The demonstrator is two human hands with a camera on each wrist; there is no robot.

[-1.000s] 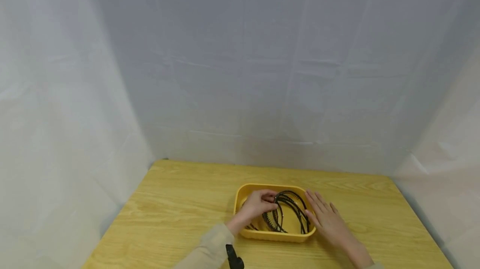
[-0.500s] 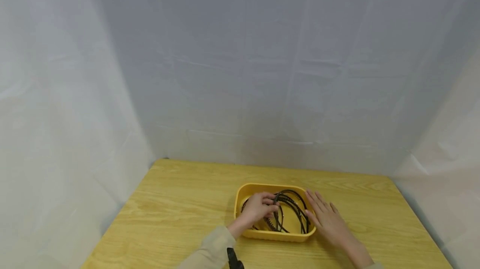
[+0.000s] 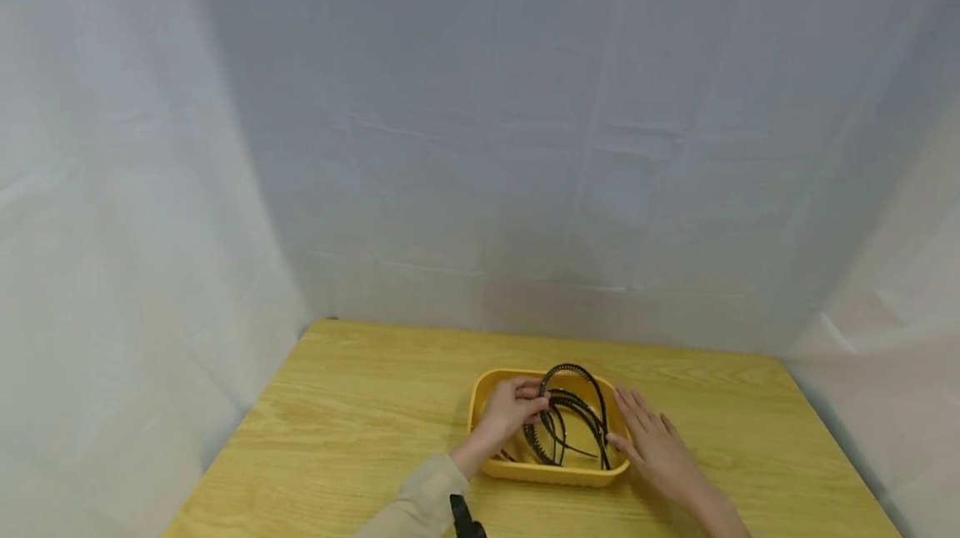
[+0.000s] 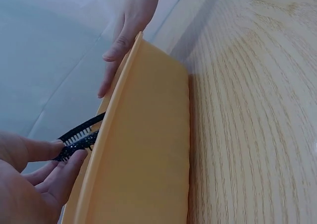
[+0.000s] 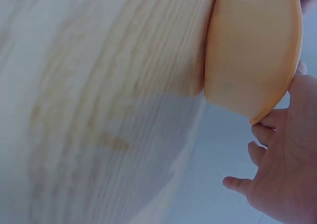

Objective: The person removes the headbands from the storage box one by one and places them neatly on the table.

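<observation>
Several black headbands (image 3: pixel 573 429) were held in the yellow tray (image 3: pixel 487 392); one headband (image 3: pixel 576 373), pinched by the left hand (image 3: pixel 510 409), had been raised toward 12 o'clock since the earlier frame, while the right hand (image 3: pixel 652 442) was rested flat, fingers straight, at the rim's 3 o'clock.

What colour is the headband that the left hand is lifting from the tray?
Black; the headband shows best in the head view, above the yellow tray.

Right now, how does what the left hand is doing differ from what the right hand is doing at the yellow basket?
The left hand has curled fingers pinching a black headband and reaches inside the yellow basket; the right hand has straight fingers, holds nothing, and rests against the basket's right rim from outside. The left arm shows a beige sleeve; the right wrist looks bare. Both hands are at the same basket.
</observation>
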